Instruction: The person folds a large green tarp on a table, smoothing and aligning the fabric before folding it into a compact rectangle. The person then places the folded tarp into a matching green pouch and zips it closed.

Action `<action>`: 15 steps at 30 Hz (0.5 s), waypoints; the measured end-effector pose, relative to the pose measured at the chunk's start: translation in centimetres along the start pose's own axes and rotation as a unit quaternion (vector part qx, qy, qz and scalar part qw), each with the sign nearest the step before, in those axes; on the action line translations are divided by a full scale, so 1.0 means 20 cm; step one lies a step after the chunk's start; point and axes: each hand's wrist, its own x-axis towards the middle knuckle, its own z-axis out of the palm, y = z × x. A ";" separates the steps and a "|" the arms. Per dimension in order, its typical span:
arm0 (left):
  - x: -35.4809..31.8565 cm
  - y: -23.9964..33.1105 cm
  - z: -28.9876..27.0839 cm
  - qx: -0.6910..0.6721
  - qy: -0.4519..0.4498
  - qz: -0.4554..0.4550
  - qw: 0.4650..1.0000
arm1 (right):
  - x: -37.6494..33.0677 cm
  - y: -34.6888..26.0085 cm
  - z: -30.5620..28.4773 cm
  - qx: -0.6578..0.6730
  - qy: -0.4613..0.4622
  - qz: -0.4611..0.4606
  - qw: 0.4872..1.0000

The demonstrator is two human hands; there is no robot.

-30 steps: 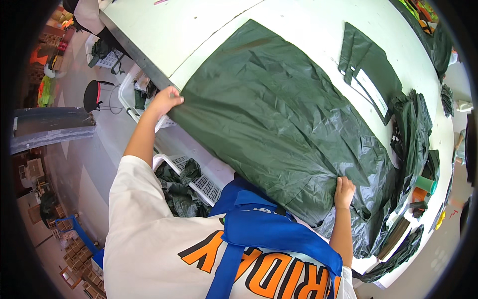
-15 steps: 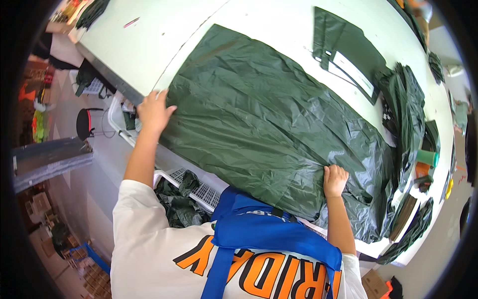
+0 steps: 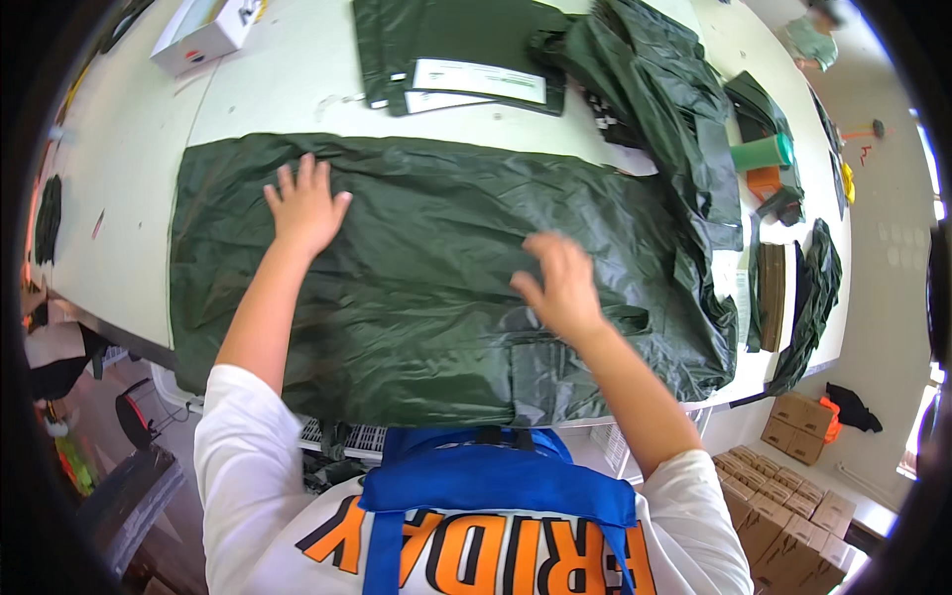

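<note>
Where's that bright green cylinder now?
In the head view, the green cylinder is at right on the white table, just right of the bunched dark-green material, beside an orange object.

Left grip (image 3: 305,212) splayed, right grip (image 3: 565,293) loose

A white box (image 3: 198,48) is set on the pale surface (image 3: 129,159), at upper left. Toward the right, a green cylinder (image 3: 760,154) is placed beside an orange object (image 3: 763,182). Brown cartons (image 3: 778,521) are stacked at lower right.
</note>
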 end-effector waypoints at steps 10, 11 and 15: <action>0.01 1.04 -0.30 -0.240 0.111 0.317 0.911 | 0.79 0.99 -0.60 -0.291 0.130 0.112 0.941; 0.06 1.08 -0.39 -0.212 0.230 0.339 0.887 | 0.75 0.93 -0.65 -0.243 0.127 0.058 0.960; 0.24 1.22 -0.64 -0.160 0.399 0.348 0.833 | 0.45 0.49 -0.64 -0.150 0.244 -0.101 0.953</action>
